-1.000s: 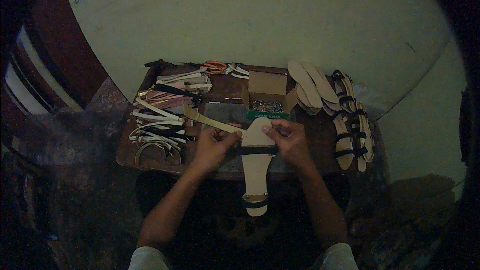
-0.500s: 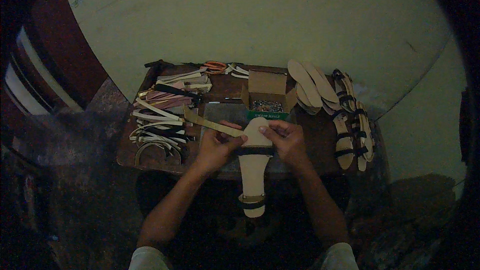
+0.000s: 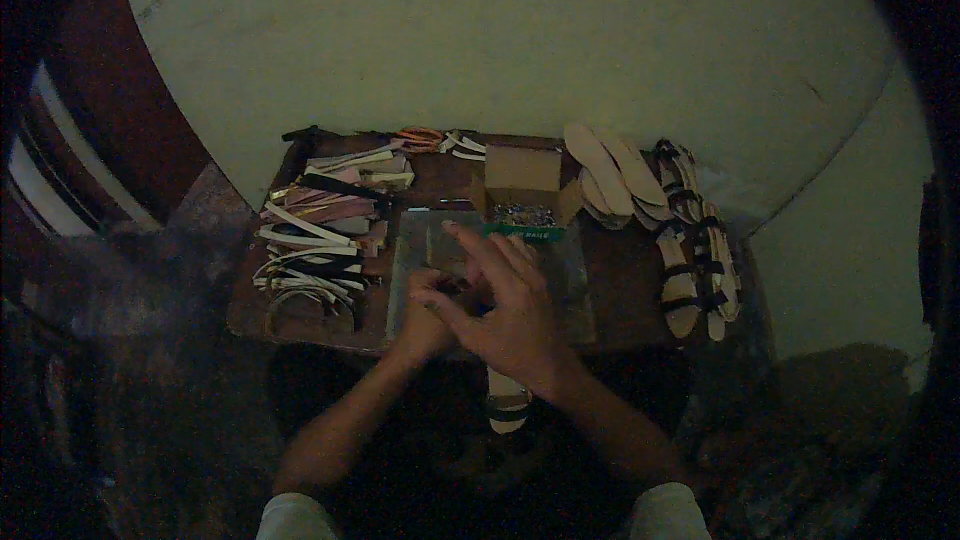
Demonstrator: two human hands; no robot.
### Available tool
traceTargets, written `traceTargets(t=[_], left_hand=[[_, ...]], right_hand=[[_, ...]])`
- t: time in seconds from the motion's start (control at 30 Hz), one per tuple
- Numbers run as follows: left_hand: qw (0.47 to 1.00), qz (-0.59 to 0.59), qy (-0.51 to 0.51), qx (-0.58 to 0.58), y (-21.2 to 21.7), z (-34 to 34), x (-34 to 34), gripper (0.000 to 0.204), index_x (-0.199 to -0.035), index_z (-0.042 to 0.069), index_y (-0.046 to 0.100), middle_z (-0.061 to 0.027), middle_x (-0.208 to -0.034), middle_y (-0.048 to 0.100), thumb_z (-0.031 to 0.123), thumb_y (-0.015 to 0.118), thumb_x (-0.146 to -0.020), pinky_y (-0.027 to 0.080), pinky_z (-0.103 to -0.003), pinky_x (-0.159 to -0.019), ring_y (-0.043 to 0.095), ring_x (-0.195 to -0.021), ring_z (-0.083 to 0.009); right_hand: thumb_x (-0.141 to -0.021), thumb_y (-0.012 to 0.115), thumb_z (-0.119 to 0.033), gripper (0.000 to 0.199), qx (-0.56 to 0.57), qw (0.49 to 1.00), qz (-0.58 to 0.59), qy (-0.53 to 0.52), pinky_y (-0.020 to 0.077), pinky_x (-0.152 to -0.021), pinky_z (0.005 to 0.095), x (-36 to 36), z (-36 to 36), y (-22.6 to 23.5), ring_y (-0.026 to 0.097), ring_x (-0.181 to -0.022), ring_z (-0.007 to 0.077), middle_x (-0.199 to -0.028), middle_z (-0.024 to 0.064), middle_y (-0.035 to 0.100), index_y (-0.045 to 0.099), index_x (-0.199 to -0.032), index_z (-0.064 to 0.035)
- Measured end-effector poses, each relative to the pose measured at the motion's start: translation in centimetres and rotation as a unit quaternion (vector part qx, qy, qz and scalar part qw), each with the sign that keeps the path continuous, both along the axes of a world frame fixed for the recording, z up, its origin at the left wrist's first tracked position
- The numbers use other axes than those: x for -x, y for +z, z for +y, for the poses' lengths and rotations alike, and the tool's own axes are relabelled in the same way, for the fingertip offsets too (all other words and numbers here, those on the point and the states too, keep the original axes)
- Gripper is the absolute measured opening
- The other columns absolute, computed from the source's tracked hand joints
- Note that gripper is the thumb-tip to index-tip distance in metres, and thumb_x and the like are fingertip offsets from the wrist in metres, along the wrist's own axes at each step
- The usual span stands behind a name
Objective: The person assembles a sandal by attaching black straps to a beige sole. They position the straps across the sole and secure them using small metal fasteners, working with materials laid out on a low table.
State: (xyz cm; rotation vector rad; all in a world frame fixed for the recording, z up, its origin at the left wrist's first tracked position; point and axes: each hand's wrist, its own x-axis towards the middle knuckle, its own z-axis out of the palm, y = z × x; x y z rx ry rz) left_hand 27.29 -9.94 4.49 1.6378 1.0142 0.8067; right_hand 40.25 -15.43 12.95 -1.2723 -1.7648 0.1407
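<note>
My right hand (image 3: 512, 305) reaches across in front of my left, over the near middle of the table. Its fingers are stretched out and nothing shows in them. Behind it, my left hand (image 3: 425, 320) is partly covered, and its fingers are mostly hidden. A pale sandal sole with dark straps (image 3: 508, 410) points toward me below the hands. Only its heel end shows; the rest lies behind my right hand and wrist. Just beyond both hands stands an open cardboard box (image 3: 522, 168) of small metal nails.
Cut straps (image 3: 315, 230) in white, pink and black lie heaped on the table's left side. Pale insoles (image 3: 608, 170) are stacked right of the box, with several black-strapped sandals (image 3: 697, 250) along the right edge. Orange-handled scissors (image 3: 420, 138) rest at the back. A pale wall rises behind.
My right hand has left the front of the sole and moved left across my left hand. The yellowish strip and most of the sole are now hidden. The view has shifted slightly.
</note>
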Motion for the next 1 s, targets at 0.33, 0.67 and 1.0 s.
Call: traceTargets(t=[0.33,0.67,1.0], left_hand=[[0.966,-0.182,0.105,0.149,3.4,-0.9,-0.8,0.045,-0.118,0.007,0.055,-0.0089,-0.098,0.063,0.008,0.075,-0.078,0.051,-0.029,-0.073,0.062,-0.087,-0.0159],[0.939,-0.264,0.106,0.195,2.6,0.5,-0.3,0.055,-0.125,0.006,0.047,-0.0117,-0.098,0.064,0.004,0.074,-0.077,0.051,-0.030,-0.076,0.064,-0.088,-0.0189],[0.940,-0.279,0.088,0.175,1.8,0.8,0.0,0.050,-0.123,0.004,0.050,-0.0139,-0.102,0.066,0.001,0.071,-0.078,0.051,-0.029,-0.077,0.064,-0.090,-0.0187]], right_hand=[[-0.082,0.072,-0.008,0.029,0.092,0.906,0.411,-0.037,0.0518,-0.062,0.0270,-5.6,1.5,-2.3,0.063,-0.073,0.0147,-0.084,0.0088,0.064,0.058,-0.108,-0.0018],[-0.086,0.070,-0.014,0.033,0.182,0.922,0.339,-0.035,0.0509,-0.057,0.0270,-7.8,2.2,-4.7,0.063,-0.067,0.0117,-0.079,0.0076,0.066,0.061,-0.116,-0.0043],[-0.095,0.054,-0.014,0.042,0.202,0.935,0.256,0.143,0.0419,-0.096,0.0296,-8.5,3.1,-7.8,0.057,-0.106,0.0173,-0.117,0.0144,0.062,0.048,-0.134,0.0012]])
